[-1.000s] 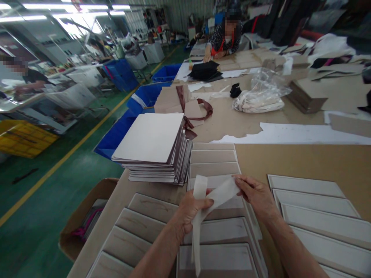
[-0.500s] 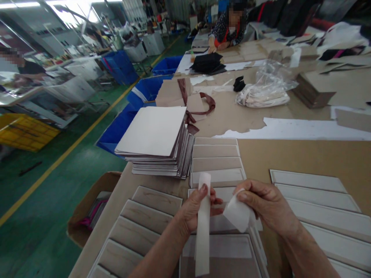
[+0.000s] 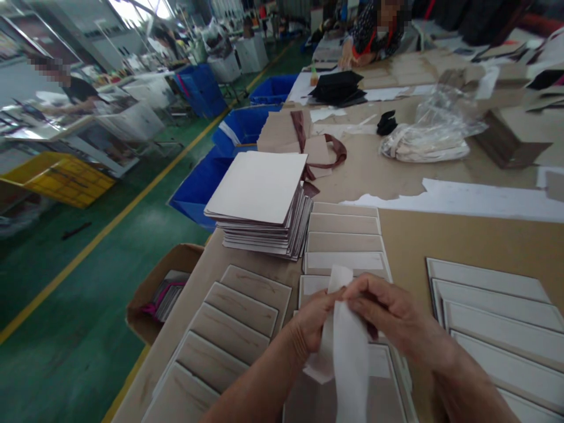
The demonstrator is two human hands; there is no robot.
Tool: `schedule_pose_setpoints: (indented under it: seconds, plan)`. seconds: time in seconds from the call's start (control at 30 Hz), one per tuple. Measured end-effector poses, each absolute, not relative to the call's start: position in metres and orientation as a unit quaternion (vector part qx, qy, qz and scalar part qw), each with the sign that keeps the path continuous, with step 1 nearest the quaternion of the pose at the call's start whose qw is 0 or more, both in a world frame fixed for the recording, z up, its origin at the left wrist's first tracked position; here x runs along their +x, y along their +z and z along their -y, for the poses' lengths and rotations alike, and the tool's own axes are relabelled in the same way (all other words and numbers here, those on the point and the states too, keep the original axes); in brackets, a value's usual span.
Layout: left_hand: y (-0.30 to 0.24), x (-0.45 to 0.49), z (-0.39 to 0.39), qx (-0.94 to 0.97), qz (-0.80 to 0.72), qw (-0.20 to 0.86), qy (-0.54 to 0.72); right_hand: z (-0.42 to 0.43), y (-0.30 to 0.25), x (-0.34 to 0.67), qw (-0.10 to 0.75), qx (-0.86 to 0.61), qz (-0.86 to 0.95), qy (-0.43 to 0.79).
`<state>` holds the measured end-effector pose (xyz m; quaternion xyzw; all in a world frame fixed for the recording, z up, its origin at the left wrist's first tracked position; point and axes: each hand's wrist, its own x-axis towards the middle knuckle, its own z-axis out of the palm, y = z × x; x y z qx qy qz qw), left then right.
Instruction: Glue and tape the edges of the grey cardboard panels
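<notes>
My left hand and my right hand meet above the middle row of overlapping flat panels. Both are closed, with fingertips pinching white paper-like strips. One long white strip hangs from between the fingers. A second pale piece hangs behind it, beside my left hand, and a short end sticks up above the fingers. Which hand grips which piece is partly hidden. Under the strips lies a beige panel bearing a white band.
Left is a row of beige panels; right, a row of white-faced panels. A tall stack of boards stands ahead, near blue bins. A cardboard box sits by the table's left edge. A person leans over the far end.
My hands have come together; before, they were apart, with a strip in the left and a crumpled white piece in the right. The view has swung slightly left.
</notes>
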<state>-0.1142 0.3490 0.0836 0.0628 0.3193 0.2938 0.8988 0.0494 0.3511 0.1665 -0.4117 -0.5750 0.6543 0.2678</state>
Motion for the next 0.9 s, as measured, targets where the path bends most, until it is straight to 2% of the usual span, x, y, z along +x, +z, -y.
schedule_pose_setpoints:
  seconds: [0.1, 0.23, 0.63, 0.9]
  plan:
    - [0.086, -0.107, -0.342, 0.027, -0.266, 0.930, 0.252, -0.366, 0.142, 0.048, 0.277, -0.498, 0.607, 0.554]
    - [0.079, -0.110, -0.335, 0.011, -0.220, 0.939, 0.265, -0.373, 0.131, 0.051, 0.326, -0.486, 0.638, 0.500]
    - [0.095, -0.099, -0.320, 0.016, -0.159, 0.929, 0.335, -0.375, 0.115, 0.044, 0.387, -0.598, 0.533, 0.456]
    - [0.100, -0.104, -0.321, 0.058, -0.272, 0.920, 0.275, -0.385, 0.111, 0.052, 0.501, -0.659, 0.415, 0.377]
